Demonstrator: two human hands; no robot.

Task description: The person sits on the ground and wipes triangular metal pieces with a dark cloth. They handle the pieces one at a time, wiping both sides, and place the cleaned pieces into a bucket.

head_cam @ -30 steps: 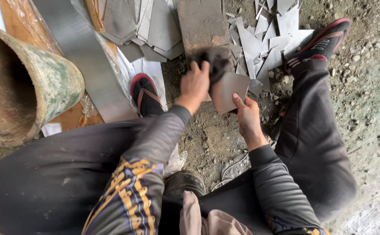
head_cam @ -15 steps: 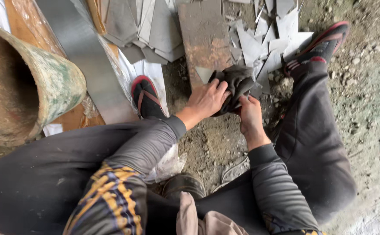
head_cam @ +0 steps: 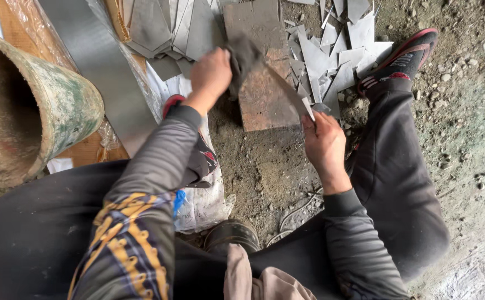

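left hand [head_cam: 212,75] grips dark rag [head_cam: 244,58] | right hand [head_cam: 323,141] pinches metal sheet [head_cam: 288,91]

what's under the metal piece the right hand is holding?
A reddish flat slab on the dirt ground lies beneath the metal piece held by the right hand. The left hand presses a dark cloth on its upper end, hiding that part.

Pipe [head_cam: 26,111] (left side) cropped by frame

Soft, even daylight, no hard shadows; faint sheen on the metal sheets [head_cam: 103,61] at far left. The moving cloth [head_cam: 245,55] blurs slightly; edges bend a little.
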